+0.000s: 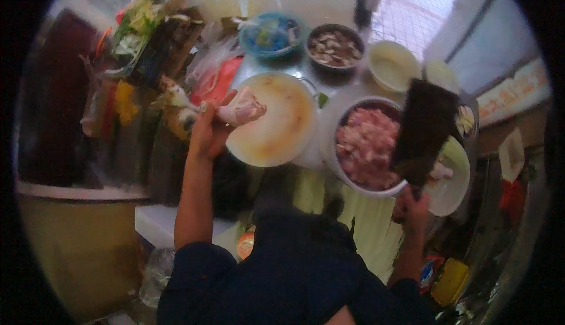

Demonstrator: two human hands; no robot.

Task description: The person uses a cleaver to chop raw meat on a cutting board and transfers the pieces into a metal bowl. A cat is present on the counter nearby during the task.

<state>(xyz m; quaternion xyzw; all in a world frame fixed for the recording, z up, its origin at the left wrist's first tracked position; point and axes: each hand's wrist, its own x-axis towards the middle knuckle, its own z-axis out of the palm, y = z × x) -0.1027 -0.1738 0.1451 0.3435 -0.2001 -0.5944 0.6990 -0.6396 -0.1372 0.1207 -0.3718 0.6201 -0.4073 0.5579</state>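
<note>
Left hand (208, 132): left of centre, its grip clamped around the thin end of a raw drumstick, forearm rising from the lower edge.
Drumstick (242, 109): centre left, lying sideways in the hand with the thick, fleshy end toward the right, in front of the board's left part; I cannot tell whether it touches the board.
Right hand (414, 208): right of centre and lower, its grip clamped on the handle of a cleaver.
Cleaver (426, 129): right of centre, broad dark blade pointing up the frame, covering part of the meat basin's right side; contact with the basin is unclear.
Cutting board (273, 142): centre, round and pale with brownish-yellow stains, a metal loop (308, 83) at its upper right.
Meat basin (336, 169): right of the board, round, heaped with pink meat chunks (366, 142).
Pale bowl (461, 192): right of the cleaver, a light-coloured piece inside partly hidden.
Counter (329, 88): middle of the frame, under board and basins.
Top row: a blue basin (250, 45), a dark bowl (313, 56) of pale and brown pieces, a cream bowl (395, 69).
Upper left: a red bag (220, 82) near the drumstick, leafy vegetables (132, 33) farther out.
</note>
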